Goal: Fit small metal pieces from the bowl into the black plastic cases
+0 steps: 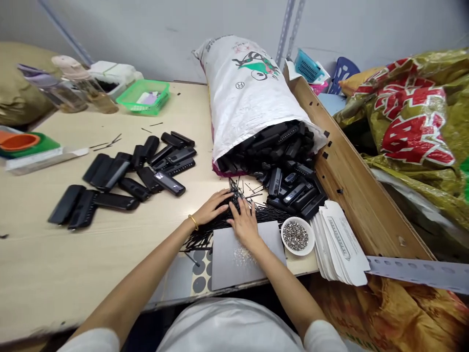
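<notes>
My left hand [212, 207] lies with its fingers stretched out over a heap of thin black sticks [269, 214]. Close beside it, my right hand [245, 224] rests on the same heap, fingers spread. Some sticks poke up between the two hands, and the palms hide what lies under them. Beneath my right wrist is a grey plate [225, 266] with pale crumbs on it. A white bowl [311, 236] of small metal parts stands to the right of the plate. Round dark stickers [199, 284] on a sheet show at the plate's left.
Black plastic cases [168, 183] lie in a group at left. A white sack [249, 98] spills more black cases [289, 188] toward me. Folded white cards [339, 244] stand by the wooden board [377, 195] at right. Behind are a green basket [161, 100] and bottles [95, 93].
</notes>
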Demonstrator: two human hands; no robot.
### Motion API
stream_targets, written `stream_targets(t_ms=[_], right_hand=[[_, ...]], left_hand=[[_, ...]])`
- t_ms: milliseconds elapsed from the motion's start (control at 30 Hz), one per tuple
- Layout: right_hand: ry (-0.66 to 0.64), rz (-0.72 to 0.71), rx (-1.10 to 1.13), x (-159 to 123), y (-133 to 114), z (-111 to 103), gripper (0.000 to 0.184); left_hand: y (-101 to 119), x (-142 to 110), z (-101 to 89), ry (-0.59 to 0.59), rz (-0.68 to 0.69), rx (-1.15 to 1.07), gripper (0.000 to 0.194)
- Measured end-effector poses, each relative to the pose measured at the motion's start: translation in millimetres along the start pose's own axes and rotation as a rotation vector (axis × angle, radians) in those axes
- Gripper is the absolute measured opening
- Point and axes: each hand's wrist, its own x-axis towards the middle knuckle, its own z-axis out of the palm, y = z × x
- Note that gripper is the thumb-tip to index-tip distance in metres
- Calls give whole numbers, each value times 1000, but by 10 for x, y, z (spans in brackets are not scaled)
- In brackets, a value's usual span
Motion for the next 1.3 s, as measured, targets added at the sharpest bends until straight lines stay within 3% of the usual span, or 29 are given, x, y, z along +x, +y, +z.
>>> stream_targets(t_ms=[100, 200, 267, 367, 467, 567, 667, 800, 867, 1000, 1100, 1200, 1300], right_hand=[[154, 94, 106, 28, 193, -274, 45], [342, 192, 205, -339, 582, -645, 30], [374, 310, 183, -665, 869, -825, 28], [137, 341, 132, -1012, 1172, -890, 21], [-13, 313, 105, -1101, 1266, -800, 19], [-17, 308, 117, -1065, 1259, -738, 16], [-18, 297, 127, -1038, 1265, -750, 15], [-14, 297, 141, -1057, 1282, -786, 13], [0, 303, 116, -1074, 1271, -792, 13], [31, 302, 2, -1098, 1263, -776, 14], [102, 337, 5, -1100, 1300, -767, 12], [211, 444, 196, -1069, 1252, -784, 9], [356, 564, 599, -974, 990, -771, 17]], left_hand=[[334, 367, 150, 87, -71, -38, 41], [736, 924, 458, 2, -222, -61, 41], [970, 1255, 699, -27, -314, -35, 57], [1164, 1578, 939, 3, -397, -24, 68], [1133, 1678, 925, 26, -443, -94, 56], [1007, 1545, 739, 41, -459, -223, 39], [972, 1196, 566, 60, -479, -414, 32], [1097, 624, 508, 57, -613, -1128, 39], [1164, 382, 519, 66, -643, -1344, 44], [1229, 53, 513, 122, -640, -1437, 53], [1209, -67, 478, 184, -707, -1521, 39], [1169, -117, 460, 264, -793, -1607, 24], [1160, -143, 483, 311, -843, -1649, 23]])
